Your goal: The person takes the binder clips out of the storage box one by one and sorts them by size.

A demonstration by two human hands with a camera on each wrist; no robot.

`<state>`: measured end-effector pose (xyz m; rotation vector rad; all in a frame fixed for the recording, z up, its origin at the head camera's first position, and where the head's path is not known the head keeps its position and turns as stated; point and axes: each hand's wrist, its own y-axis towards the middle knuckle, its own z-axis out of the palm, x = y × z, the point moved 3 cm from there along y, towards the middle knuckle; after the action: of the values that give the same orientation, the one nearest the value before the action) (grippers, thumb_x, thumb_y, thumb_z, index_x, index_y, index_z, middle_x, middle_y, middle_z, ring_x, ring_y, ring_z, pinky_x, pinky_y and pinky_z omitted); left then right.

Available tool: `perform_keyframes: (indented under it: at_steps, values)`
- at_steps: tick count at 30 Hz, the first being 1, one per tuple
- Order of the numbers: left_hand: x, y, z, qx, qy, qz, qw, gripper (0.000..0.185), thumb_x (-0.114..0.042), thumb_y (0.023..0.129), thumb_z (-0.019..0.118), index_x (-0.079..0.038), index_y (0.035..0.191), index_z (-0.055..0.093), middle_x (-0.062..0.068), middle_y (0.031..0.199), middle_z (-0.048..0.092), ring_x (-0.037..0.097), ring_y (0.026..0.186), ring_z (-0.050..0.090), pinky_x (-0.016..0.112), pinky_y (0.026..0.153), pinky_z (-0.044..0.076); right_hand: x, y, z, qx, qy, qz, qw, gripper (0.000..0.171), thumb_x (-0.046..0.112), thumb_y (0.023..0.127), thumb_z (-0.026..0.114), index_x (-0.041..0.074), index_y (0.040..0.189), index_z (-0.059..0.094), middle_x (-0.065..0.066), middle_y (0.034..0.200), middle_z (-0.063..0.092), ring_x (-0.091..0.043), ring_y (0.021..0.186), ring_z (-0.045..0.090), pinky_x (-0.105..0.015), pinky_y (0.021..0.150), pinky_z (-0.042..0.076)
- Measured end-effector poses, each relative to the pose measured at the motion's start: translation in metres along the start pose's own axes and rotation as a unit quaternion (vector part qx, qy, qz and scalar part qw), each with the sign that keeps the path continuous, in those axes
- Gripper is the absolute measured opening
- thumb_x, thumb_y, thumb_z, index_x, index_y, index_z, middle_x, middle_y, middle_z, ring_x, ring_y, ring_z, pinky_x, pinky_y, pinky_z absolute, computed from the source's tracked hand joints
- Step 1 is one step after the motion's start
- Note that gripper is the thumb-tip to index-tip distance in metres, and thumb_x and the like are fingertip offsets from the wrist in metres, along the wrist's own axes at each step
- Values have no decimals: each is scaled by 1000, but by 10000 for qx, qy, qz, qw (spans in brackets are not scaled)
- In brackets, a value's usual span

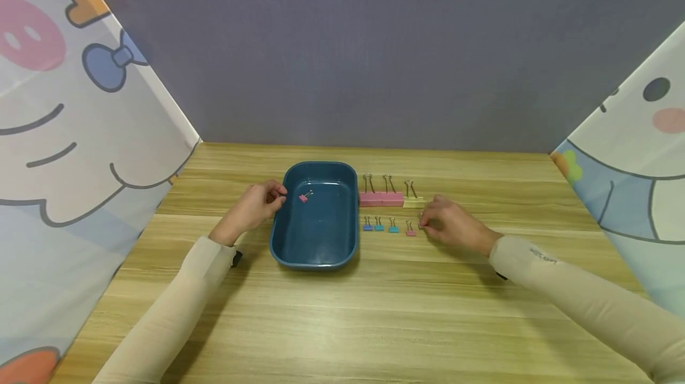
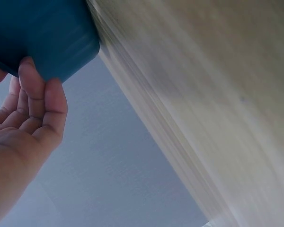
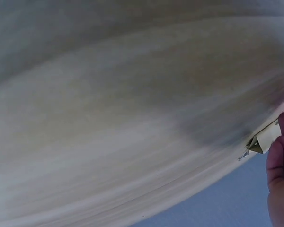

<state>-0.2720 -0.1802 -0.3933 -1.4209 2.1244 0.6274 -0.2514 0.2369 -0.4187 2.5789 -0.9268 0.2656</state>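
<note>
From the head view, a wooden table sits before a grey back wall, with cartoon-printed curtains at both sides. A blue tray lies at centre, a small pink clip in its far left part. The left hand hovers at the tray's 9 o'clock rim, fingers loosely curled and holding nothing, the pink clip just beyond its fingertips. At the tray's 3 o'clock a row of small clips lies on the wood, with three larger clips behind them. The right hand rests at the row's right end, fingertips touching a small clip there; whether it grasps it cannot be told. The left wrist view, blurred, shows what the head view hides: the relaxed palm and fingers against the tray's outer wall. The right wrist view, heavily blurred, shows a pale yellow clip at 3 o'clock, beside a fingertip.
</note>
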Motion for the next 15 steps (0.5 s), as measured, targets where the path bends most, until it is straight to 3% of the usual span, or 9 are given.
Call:
perform_keyframes:
  at_steps: [15]
  values:
    - [1, 0, 0, -33, 20, 56, 10000, 16, -7, 93, 59, 4, 105, 61, 6, 83, 61, 18, 70, 55, 31, 62, 47, 0, -1, 2, 75, 174, -172, 9997, 14, 2, 76, 75, 14, 81, 69, 7, 84, 62, -11, 78, 48, -32, 72, 45]
